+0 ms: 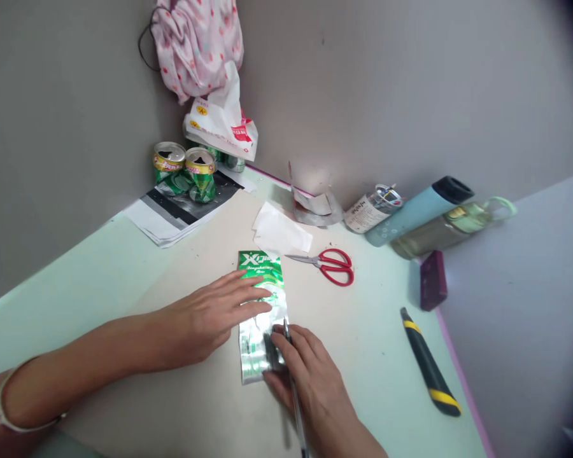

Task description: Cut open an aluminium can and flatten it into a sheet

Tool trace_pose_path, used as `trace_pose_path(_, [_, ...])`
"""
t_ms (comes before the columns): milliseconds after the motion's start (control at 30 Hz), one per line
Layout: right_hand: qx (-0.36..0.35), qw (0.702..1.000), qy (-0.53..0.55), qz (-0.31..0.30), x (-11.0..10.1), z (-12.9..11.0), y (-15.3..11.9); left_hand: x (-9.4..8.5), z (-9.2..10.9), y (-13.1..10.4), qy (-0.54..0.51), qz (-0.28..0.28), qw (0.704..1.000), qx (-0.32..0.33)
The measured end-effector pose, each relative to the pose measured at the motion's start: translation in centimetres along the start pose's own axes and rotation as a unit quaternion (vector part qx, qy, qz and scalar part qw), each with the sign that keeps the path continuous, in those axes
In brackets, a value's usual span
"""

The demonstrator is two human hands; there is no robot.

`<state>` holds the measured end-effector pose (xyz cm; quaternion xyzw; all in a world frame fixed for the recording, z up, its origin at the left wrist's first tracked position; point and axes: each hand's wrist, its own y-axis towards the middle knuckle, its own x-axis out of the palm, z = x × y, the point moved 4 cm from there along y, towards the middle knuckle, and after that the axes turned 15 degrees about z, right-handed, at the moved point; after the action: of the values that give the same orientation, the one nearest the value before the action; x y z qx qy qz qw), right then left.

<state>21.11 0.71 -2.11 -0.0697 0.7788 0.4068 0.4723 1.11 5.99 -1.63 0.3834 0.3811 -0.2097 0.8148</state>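
A flat green-and-silver sheet of can metal [249,367], printed with lettering, lies on the table's middle. My left hand [219,308] rests on it from the left, fingers stretched out and spread. At the sheet's lower right is my right hand [315,375], with a slim pen [295,397] held between its fingers, tip pointing away from me. Beneath those fingertips shows a dark patch on the metal; whether it is an object or a reflection I cannot tell. Beyond the sheet's upper right lie red-handled scissors [332,264], slightly apart.
White paper [279,230] lies behind the sheet. Crushed green cans [200,181] stand on printed papers [162,232] at the back left. A pen cup [365,213], blue tumbler [410,213], green bottle [439,232], and maroon box [433,281] line the right wall, near a utility knife [430,366].
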Motion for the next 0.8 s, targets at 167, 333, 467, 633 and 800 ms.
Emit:
trace_pose_path(167, [-0.002,1.000,0.012,-0.016,0.0,0.1,0.0,0.7,-0.8,-0.3,0.000,0.008,1.000,-0.004])
trace_pose_path(333, [0.010,1.000,0.013,-0.026,-0.1,0.1,-0.4,0.9,-1.9,-0.5,0.029,0.025,0.999,0.015])
trace_pose_path(467, [0.020,0.999,0.016,-0.039,0.1,0.2,-0.6,1.1,-2.6,-0.4,0.047,0.040,0.997,0.041])
trace_pose_path(633, [0.027,0.999,0.007,-0.021,0.0,0.3,-0.7,0.5,-2.0,0.0,0.041,0.094,0.992,0.071])
trace_pose_path(800, [0.037,0.997,0.039,0.046,-1.5,0.3,-1.3,-1.2,0.2,0.7,0.019,0.157,0.984,0.086])
